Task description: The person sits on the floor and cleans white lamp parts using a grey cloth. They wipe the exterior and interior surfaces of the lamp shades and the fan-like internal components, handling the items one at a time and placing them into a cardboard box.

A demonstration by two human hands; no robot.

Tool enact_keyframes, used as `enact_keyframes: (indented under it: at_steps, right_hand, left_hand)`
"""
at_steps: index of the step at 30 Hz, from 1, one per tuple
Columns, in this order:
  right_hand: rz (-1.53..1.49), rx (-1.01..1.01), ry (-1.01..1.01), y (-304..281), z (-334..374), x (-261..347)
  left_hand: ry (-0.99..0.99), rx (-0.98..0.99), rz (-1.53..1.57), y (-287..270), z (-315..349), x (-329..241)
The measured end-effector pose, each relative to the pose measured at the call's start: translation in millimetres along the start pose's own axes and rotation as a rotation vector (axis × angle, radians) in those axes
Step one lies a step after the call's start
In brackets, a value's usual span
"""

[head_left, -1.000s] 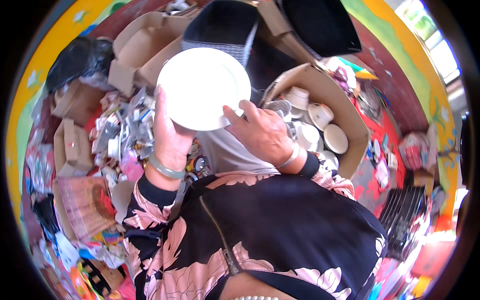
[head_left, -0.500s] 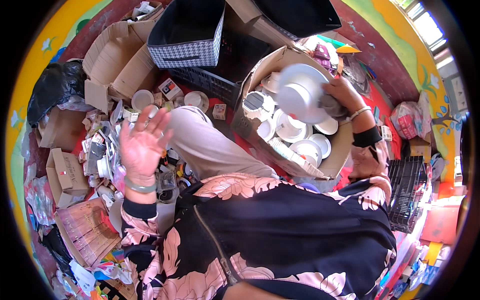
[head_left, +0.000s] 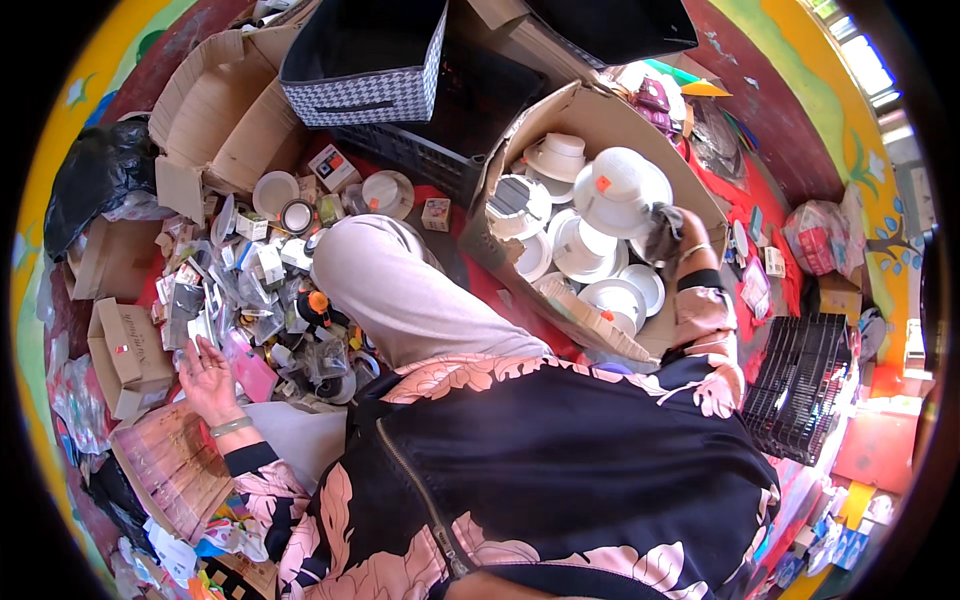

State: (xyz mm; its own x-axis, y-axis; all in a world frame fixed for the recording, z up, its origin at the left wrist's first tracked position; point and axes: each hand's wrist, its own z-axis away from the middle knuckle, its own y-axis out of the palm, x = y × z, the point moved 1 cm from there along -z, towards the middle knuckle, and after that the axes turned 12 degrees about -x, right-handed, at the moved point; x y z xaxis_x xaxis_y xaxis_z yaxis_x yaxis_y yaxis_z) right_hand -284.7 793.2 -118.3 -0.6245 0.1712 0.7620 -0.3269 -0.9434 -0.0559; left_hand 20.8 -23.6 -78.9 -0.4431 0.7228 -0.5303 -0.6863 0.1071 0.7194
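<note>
My right hand (head_left: 692,232) is inside a large cardboard box (head_left: 706,282) on the right. Its fingers are closed on a crumpled dark grey cloth (head_left: 662,236). The cloth lies against a white round flanged fitting (head_left: 622,180) with an orange sticker, at the top of the heap. Several similar white fittings (head_left: 583,248) fill the box, some tilted, some upside down. On the left, my left hand (head_left: 209,385) is open, palm up and fingers spread, holding nothing. It hovers beside a pile of small packets, near a pink packet (head_left: 250,368).
Small boxes, packets and loose parts (head_left: 262,290) lie heaped left of my bent knee (head_left: 375,265). Beyond stand an opened carton (head_left: 215,110), a checked fabric bin (head_left: 365,98) and a black crate (head_left: 400,150). Another black crate (head_left: 797,380) stands at right.
My left hand has dropped down and left, from above the pile. My right hand has moved lower in the box; the white fitting beside it, blurred before, now rests on the heap.
</note>
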Motion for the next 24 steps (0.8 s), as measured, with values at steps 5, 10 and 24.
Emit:
enact_keyframes:
  at_steps: [5,10,24]
  right_hand:
    - [-0.191,-0.050,-0.106,65,-20,-37]
    - [0.612,-0.423,-0.739,84,-41,-12]
    - [1.758,-0.244,-0.932,206,-5,-107]
  left_hand:
    - [-0.032,-0.046,-0.017,-3,9,6]
    - [-0.012,-0.102,-0.057,0,12,14]
    - [-0.021,-0.062,-0.173,-11,10,18]
